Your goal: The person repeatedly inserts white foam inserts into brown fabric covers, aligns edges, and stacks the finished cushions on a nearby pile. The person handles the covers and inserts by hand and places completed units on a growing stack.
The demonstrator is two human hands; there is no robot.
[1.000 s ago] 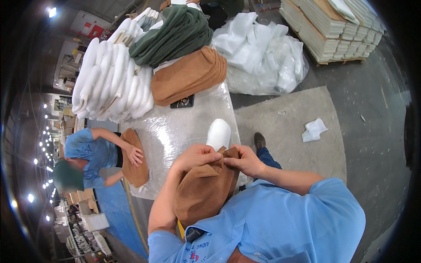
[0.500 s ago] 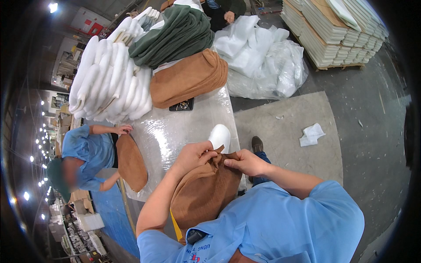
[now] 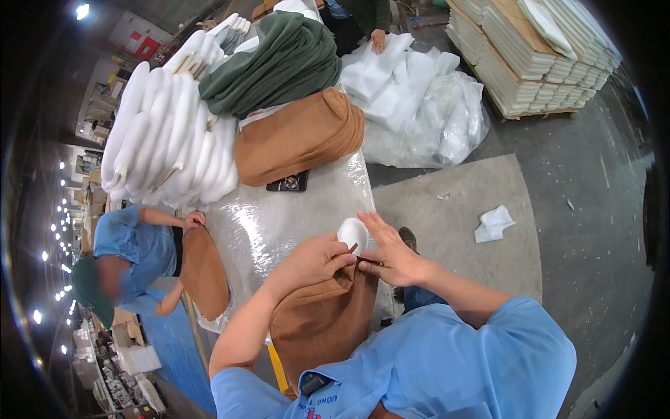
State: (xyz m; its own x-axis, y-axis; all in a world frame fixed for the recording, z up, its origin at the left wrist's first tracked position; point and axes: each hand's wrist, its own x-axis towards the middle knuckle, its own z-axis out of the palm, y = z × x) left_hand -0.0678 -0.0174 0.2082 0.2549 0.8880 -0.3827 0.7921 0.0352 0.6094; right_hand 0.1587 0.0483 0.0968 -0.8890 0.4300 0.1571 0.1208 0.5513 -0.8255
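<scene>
While the left hand (image 3: 314, 263) pinches the brown fabric cover (image 3: 322, 328), the splayed right hand (image 3: 393, 257), hold unclear, could slip if slack.

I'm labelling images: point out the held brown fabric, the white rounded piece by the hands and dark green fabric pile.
Held brown fabric (image 3: 319, 327), head view: broad side.
White rounded piece (image 3: 352, 234), head view: exposed end.
Dark green fabric pile (image 3: 276, 68), head view: middle.
</scene>
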